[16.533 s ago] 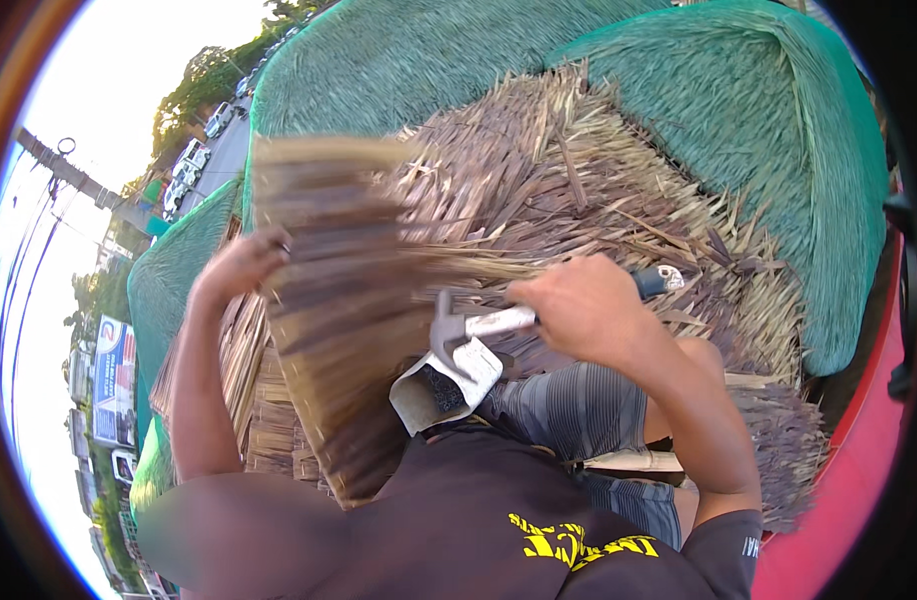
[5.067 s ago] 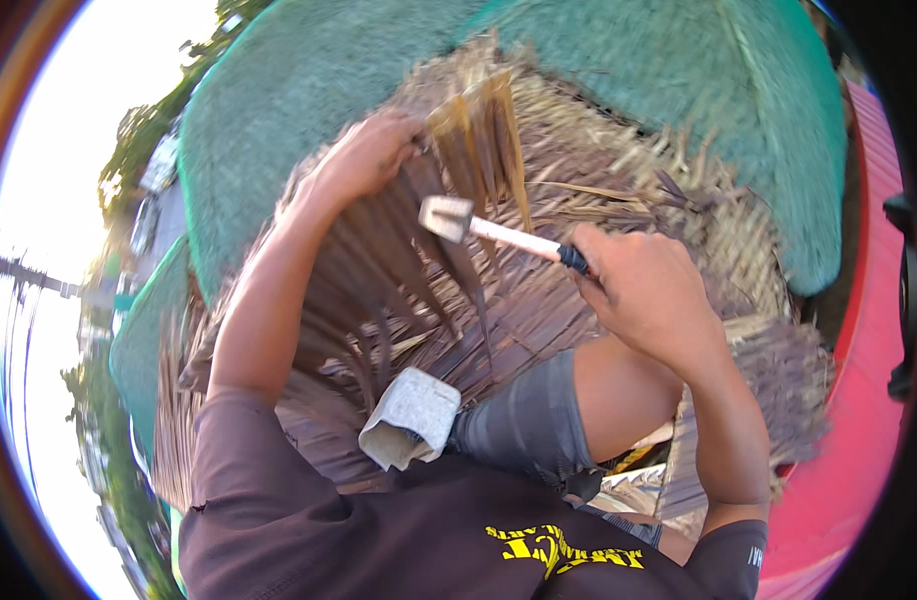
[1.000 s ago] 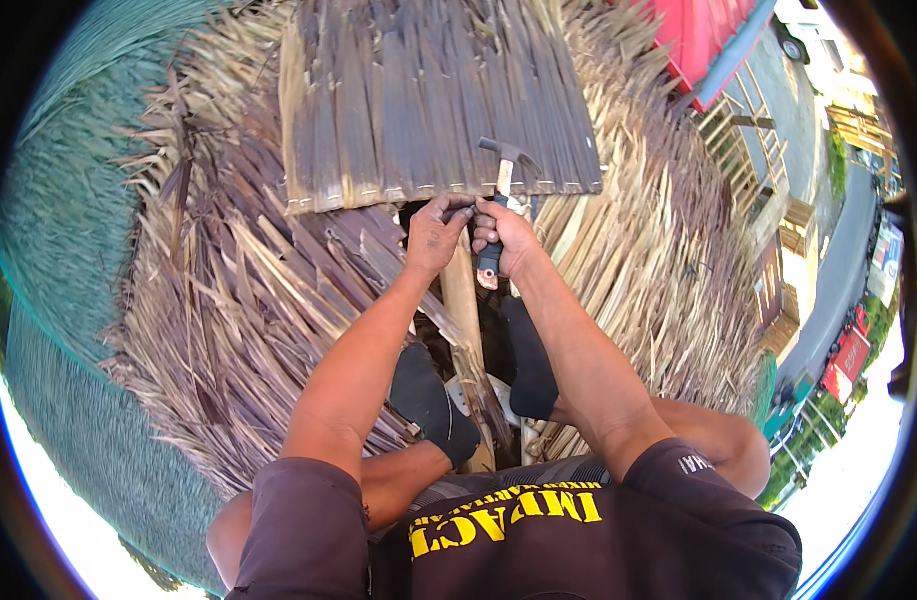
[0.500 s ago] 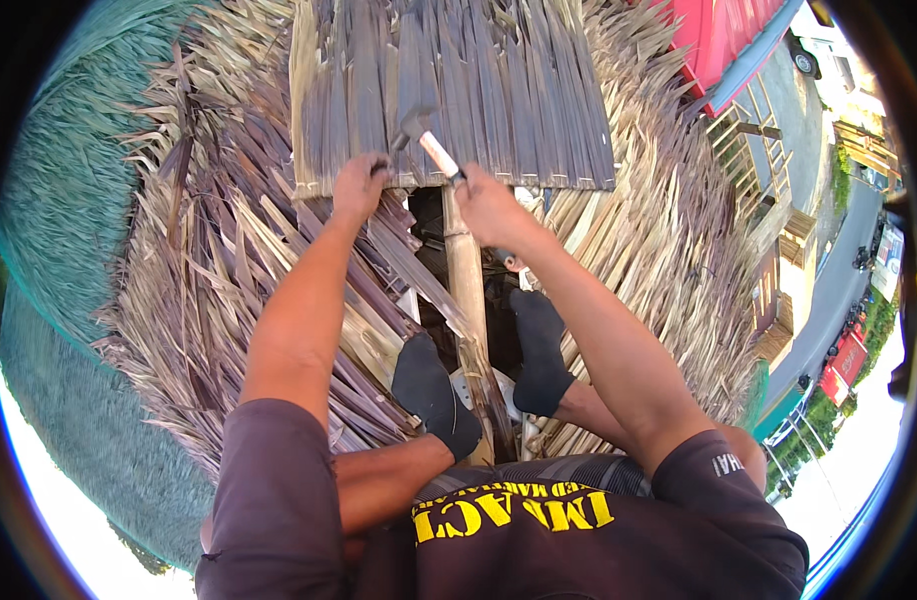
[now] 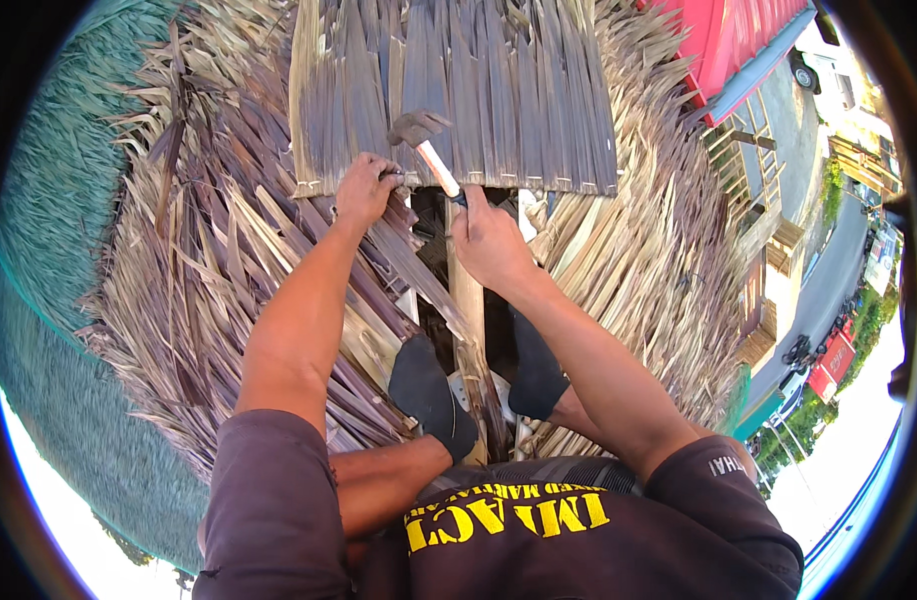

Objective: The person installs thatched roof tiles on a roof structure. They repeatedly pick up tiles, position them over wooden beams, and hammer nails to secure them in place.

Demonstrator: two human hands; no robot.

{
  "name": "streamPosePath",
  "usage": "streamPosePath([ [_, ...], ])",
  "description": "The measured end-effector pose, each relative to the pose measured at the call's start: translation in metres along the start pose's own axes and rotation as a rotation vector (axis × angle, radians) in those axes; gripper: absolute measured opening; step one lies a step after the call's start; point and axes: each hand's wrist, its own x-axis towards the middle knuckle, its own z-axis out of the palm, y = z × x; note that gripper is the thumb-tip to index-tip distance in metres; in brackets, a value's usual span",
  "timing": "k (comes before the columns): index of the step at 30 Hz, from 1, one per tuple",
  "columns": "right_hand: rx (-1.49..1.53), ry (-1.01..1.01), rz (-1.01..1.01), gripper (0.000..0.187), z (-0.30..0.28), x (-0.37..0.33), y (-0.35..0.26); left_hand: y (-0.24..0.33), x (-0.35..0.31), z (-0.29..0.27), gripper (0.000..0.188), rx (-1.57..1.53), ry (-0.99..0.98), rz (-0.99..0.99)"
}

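Note:
My right hand (image 5: 491, 245) is closed around the handle of a claw hammer (image 5: 436, 163) with a white-and-black shaft. The dark hammer head is over a panel of dried palm thatch (image 5: 509, 110), a little up and to the right of my other hand. At the panel's lower edge, my left hand (image 5: 364, 192) has its fingers pinched together; whatever they hold is too small to make out. Below that edge, a bamboo pole (image 5: 467, 290) runs toward me through a dark gap in the roof.
My feet in dark socks (image 5: 424, 390) brace on either side of the pole. Loose thatch leaves (image 5: 239, 260) slope away at left and right. Green netting (image 5: 64, 190) covers thatch at far left. A red roof (image 5: 729, 45), a wooden frame and a road lie beyond, at right.
My right hand has drawn toward me, and the hammer has come slightly down and right. My left hand stays at the panel's edge, nearly where it was.

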Motion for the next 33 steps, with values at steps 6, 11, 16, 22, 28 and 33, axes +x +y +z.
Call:
streamPosePath([
  [6, -0.112, -0.035, -0.020, 0.026, 0.016, 0.004, 0.010, 0.000, 0.003, -0.001, 0.023, 0.091, -0.045, -0.008],
  [11, -0.039, 0.006, -0.040, 0.025, 0.013, 0.007, 0.001, 0.007, 0.005, -0.006, 0.020, 0.110, -0.072, -0.029],
  [16, -0.034, 0.069, -0.080, 0.024, -0.005, 0.006, -0.009, 0.002, 0.003, -0.006, 0.018, 0.046, -0.095, -0.068],
  [22, 0.120, 0.135, 0.068, 0.020, 0.012, -0.012, -0.018, -0.012, -0.002, 0.000, 0.025, -0.027, -0.002, -0.056],
  [28, 0.152, 0.348, -0.174, 0.026, 0.016, 0.001, -0.009, -0.028, 0.007, 0.009, 0.037, -0.171, -0.091, -0.064],
  [33, -0.231, -0.119, 0.144, 0.033, 0.019, -0.001, -0.002, -0.002, -0.002, -0.049, 0.057, -0.030, -0.290, -0.078],
])
